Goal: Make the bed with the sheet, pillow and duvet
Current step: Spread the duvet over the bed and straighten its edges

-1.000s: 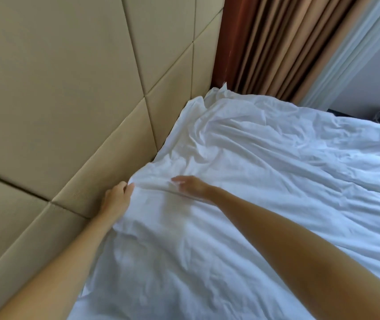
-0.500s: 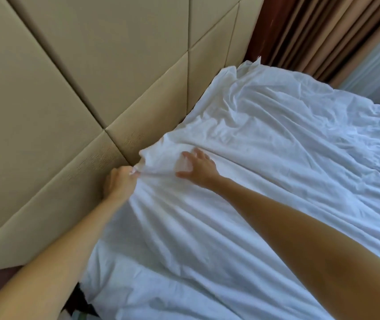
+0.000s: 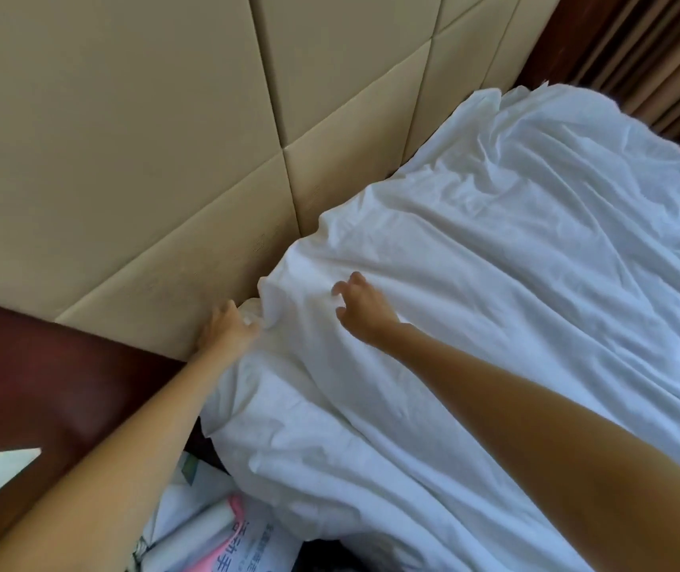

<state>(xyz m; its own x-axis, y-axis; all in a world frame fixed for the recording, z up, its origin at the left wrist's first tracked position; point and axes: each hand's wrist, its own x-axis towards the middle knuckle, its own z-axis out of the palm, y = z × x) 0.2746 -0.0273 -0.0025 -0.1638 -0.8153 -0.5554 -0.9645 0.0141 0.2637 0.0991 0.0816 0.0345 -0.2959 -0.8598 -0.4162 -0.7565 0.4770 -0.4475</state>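
A wrinkled white sheet (image 3: 495, 249) covers the bed, its near corner bunched against the padded beige headboard (image 3: 144, 138). My left hand (image 3: 229, 332) grips that bunched corner of the sheet down by the headboard's lower edge. My right hand (image 3: 361, 309) hovers just right of it over the sheet, fingers loosely curled and spread, holding nothing. No pillow or duvet can be told apart from the sheet.
A dark red-brown wooden surface (image 3: 41, 386) lies left of the bed below the headboard. Plastic bags with pink print (image 3: 223, 530) sit on the floor beside the bed. Brown curtains (image 3: 660, 55) hang at the far right corner.
The view has swung left and down along the headboard. My left hand keeps hold of the sheet corner; my right hand has lifted its fingers off the cloth.
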